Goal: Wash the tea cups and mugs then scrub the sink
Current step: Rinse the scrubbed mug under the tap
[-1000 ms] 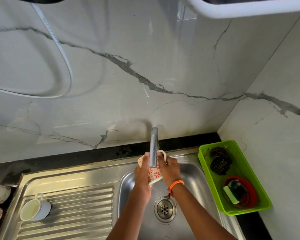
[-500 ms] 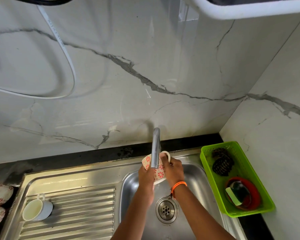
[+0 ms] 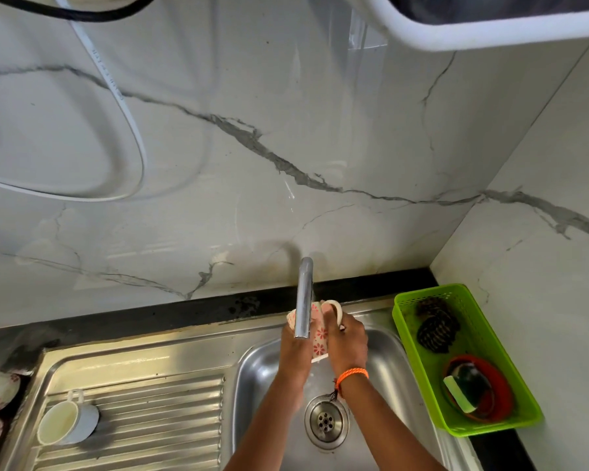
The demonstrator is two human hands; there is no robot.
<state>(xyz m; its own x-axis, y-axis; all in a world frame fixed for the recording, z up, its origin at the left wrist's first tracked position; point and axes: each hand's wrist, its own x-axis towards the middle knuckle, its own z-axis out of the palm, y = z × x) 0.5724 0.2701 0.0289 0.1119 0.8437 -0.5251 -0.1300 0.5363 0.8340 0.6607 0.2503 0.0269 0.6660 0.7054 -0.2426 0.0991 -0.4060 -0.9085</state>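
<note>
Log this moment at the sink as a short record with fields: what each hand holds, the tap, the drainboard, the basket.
left hand: left hand grips the white mug with red flower print from the left
right hand: right hand holds the same mug by its handle side
tap: steel spout directly above the mug
sink: stainless steel basin, round drain uncovered
drainboard: plain white cup lying on its side on the ribs
basket: lime green plastic basket holding dark scrubbers and a red dish with a sponge

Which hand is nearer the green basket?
Right. The right hand is over the basin beside the green basket; the left hand is farther, across the floral mug.
</note>
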